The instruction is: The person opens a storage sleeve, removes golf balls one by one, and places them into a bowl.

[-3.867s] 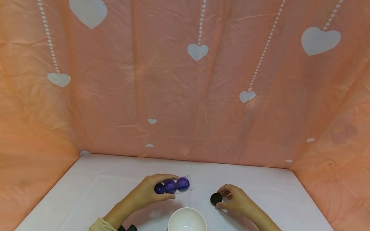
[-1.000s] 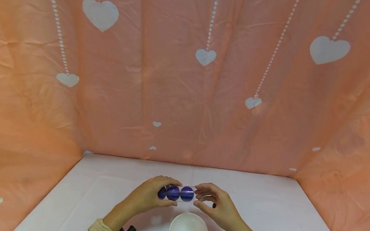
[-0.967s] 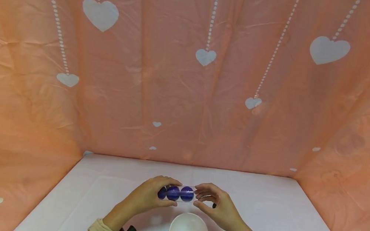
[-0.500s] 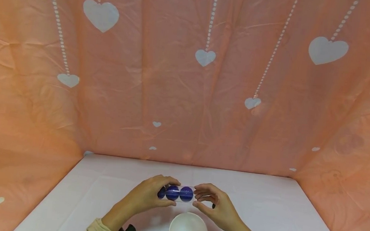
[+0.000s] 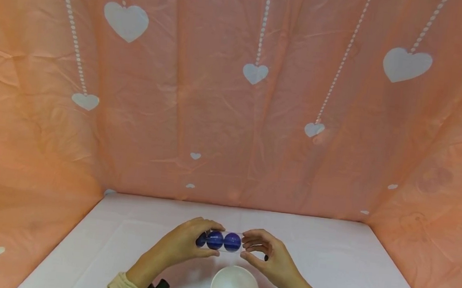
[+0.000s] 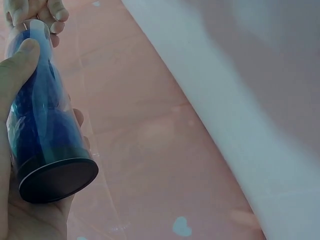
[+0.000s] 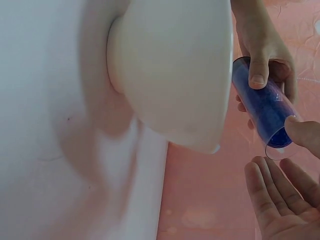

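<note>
A: Clear, glossy plastic on the tube (image 7: 262, 102), smooth!
B: And the end cap (image 6: 59, 181), plastic-looking, flatly matt!
A: Smooth, softly glossy bowl (image 7: 175, 70), ceramic or plastic, can't tell.
B: Creased, faintly shiny backdrop (image 5: 217, 115); matt cloth sleeve (image 5: 123, 287)!

You can read no lettering, label, brand or number in any view: not on the clear tube (image 6: 45, 122), its black end cap (image 6: 59, 181), the white bowl (image 7: 175, 75) or the heart-printed backdrop (image 5: 217, 115).
</note>
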`<state>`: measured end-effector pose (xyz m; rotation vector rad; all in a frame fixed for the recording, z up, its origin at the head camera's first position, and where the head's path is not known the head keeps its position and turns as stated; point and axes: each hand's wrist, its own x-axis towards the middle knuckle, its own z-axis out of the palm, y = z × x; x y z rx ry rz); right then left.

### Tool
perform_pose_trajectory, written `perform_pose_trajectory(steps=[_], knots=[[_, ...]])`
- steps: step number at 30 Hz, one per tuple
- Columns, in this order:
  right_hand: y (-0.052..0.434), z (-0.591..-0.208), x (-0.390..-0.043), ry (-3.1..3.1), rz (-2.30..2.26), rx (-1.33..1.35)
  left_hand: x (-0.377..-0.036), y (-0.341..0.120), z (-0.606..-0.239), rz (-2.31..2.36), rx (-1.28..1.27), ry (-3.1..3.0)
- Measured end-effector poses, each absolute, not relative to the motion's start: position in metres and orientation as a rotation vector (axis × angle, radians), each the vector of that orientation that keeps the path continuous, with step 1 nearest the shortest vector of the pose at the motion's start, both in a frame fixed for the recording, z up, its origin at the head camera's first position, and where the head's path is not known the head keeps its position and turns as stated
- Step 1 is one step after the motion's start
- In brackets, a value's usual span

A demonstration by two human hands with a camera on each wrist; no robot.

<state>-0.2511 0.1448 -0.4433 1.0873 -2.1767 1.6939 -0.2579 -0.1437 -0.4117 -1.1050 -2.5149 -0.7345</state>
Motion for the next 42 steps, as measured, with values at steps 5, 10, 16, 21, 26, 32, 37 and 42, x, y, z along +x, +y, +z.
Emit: perform_pose_trajectory(steps=[5, 10, 16, 21, 26, 32, 37, 42], knots=[[0.1452, -0.4447, -0.2515, -2.181, 1.698, 1.079, -0.2586, -0.1433, -0.412, -0.74, -1.115, -2.515], [0.1453, -0.4454, -0.2523, -2.181, 1.701, 1.08, -0.2589, -0.1426, -0.4106, -0.726, -1.122, -2.511], [0.1448, -0.446, -0.252, -2.179, 1.701, 1.085, -0.2577, -0.1421, -0.4085, -0.707, -1.132, -2.508], [0.1446, -0.4459, -0.2524, -2.18, 1.706, 1.088, -0.2569, -0.1425, -0.4067, -0.68, -1.126, -2.502], [0.1446, -0.446, -0.2526, -2.178, 1.712, 1.094, -0.2561, -0.143, -0.4063, -0.648, -1.125, -2.493], [0.1446, -0.4472, -0.2529, -2.173, 1.719, 1.105, -0.2562, -0.1436, -0.4082, -0.63, -1.128, -2.481], [0.1446, -0.4486, -0.2531, -2.168, 1.715, 1.115, -0.257, -0.1444, -0.4089, -0.622, -1.159, -2.447], [0.1447, -0.4481, -0.254, -2.171, 1.719, 1.109, -0.2577, -0.1441, -0.4069, -0.621, -1.167, -2.444]])
